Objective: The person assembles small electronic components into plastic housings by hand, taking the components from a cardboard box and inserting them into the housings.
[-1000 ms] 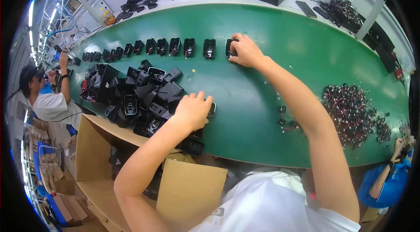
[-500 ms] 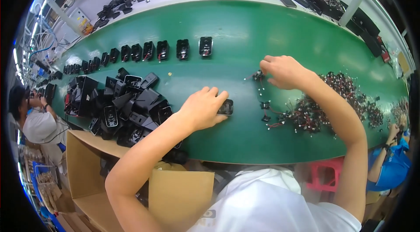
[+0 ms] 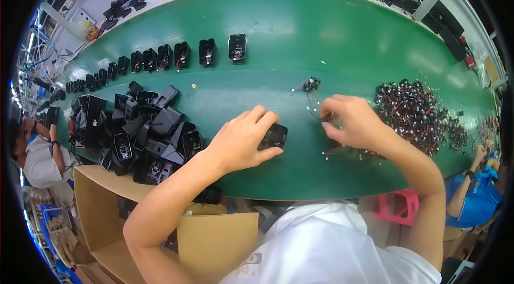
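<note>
I see the two hands apart over the green tabletop [image 3: 300, 177]: the left hand [image 3: 241, 140] is wrapped around a black plastic housing [image 3: 276, 136], between the housing heap [image 3: 166, 119] and the right hand [image 3: 353, 120], whose thumb and fingers pinch a small black wired component [image 3: 327, 118]; just beyond that hand I make out a loose wired component [image 3: 311, 84], with a mound of wired components [image 3: 412, 112] to the right and a row of housings [image 3: 207, 52] at the far left

Shows no readable words: bears a blurred grey print [image 3: 252, 258] on the white shirt [image 3: 326, 241], and a tiny pale mark [image 3: 95, 122] on the black box [image 3: 97, 108] near the green table's [image 3: 267, 77] front edge.
</note>
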{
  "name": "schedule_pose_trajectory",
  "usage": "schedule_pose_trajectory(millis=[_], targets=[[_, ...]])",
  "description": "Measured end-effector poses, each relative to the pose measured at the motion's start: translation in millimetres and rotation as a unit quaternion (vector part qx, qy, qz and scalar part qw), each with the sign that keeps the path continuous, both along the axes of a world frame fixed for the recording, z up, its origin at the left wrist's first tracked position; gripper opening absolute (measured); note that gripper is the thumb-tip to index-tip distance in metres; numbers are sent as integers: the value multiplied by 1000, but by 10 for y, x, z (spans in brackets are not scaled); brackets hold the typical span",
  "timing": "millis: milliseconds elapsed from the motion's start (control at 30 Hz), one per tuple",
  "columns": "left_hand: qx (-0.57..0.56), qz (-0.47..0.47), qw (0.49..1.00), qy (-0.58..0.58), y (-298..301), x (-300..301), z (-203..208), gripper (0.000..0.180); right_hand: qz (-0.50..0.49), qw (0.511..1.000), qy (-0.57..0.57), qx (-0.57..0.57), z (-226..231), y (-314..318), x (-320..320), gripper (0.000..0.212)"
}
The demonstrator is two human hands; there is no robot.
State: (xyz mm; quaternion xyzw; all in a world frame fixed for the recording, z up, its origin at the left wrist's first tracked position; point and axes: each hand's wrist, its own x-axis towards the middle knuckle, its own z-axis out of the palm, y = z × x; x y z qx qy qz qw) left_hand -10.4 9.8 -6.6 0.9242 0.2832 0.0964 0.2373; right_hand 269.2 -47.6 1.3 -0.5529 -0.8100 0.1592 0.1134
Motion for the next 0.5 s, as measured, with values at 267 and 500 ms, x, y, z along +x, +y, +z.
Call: schedule_pose_trajectory(millis=[267,500], targets=[[-122,3,991,-57,-28,44,-24,51,-145,909,388,-41,-27,-254,-32,20],[-178,4,977,-122,-123,138,-23,64,-148,779,580,-185,-180,-352,-234,15]])
